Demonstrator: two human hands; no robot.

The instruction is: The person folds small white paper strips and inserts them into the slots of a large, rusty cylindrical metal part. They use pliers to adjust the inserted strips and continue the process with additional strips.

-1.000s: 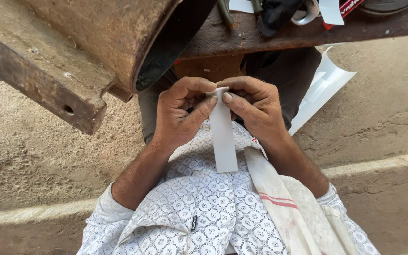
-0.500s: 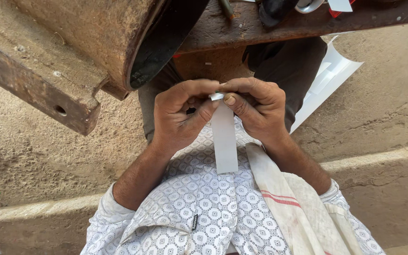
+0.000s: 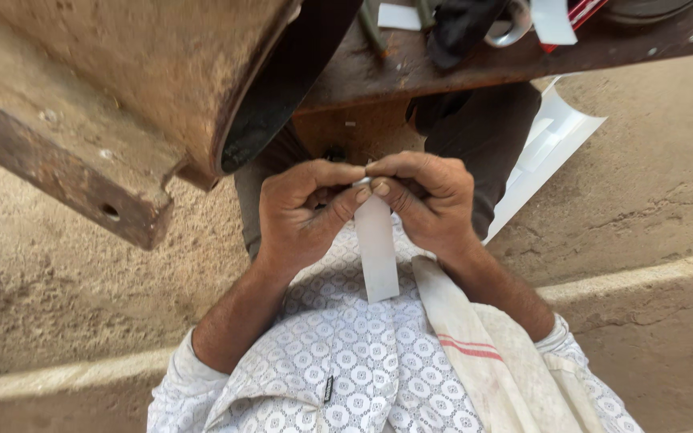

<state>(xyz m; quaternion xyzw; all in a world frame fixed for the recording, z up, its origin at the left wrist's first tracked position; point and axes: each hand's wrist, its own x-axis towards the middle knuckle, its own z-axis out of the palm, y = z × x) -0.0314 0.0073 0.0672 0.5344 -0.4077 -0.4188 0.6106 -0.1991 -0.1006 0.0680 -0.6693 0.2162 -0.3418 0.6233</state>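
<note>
Just below the rusty workbench (image 3: pixel 411 72), you pinch the top end of a white strip (image 3: pixel 377 244) between both thumbs and forefingers, left hand (image 3: pixel 302 212) and right hand (image 3: pixel 427 200) closed on it. Nothing looks peeled apart yet; the strip hangs whole over your patterned shirt (image 3: pixel 346 353), beside the striped cloth (image 3: pixel 467 345).

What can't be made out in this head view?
- Top end of the white strip: hidden by the fingertips of the left hand and right hand.
- Items on the rusty bench: cut off by the top edge.
- Rusty drum: cut off at the top and left.
</note>
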